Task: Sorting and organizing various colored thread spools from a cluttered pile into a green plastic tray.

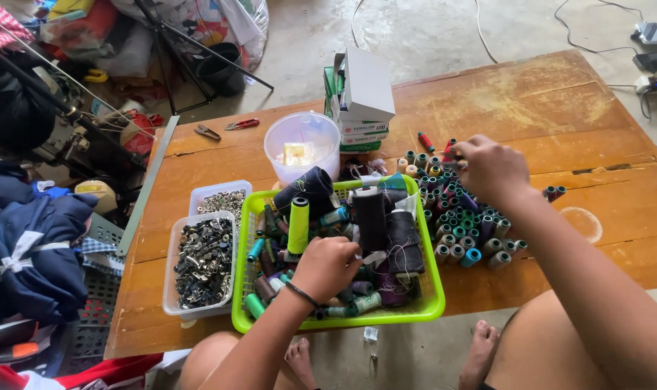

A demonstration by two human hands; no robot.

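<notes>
A lime green basket full of thread spools and cones sits at the near edge of a low wooden table. My left hand reaches down into the basket, fingers curled among the spools; whether it grips one is hidden. My right hand hovers over a cluster of small upright thread spools on the table to the right of the basket, its fingers pinched on a small spool at the cluster's far edge. A bright green cone and black cones stand in the basket.
Two clear plastic trays of metal fasteners sit left of the basket. Behind it are a clear tub and stacked small boxes. Snips and red-handled pliers lie at the far edge. Clothing and clutter fill the left floor.
</notes>
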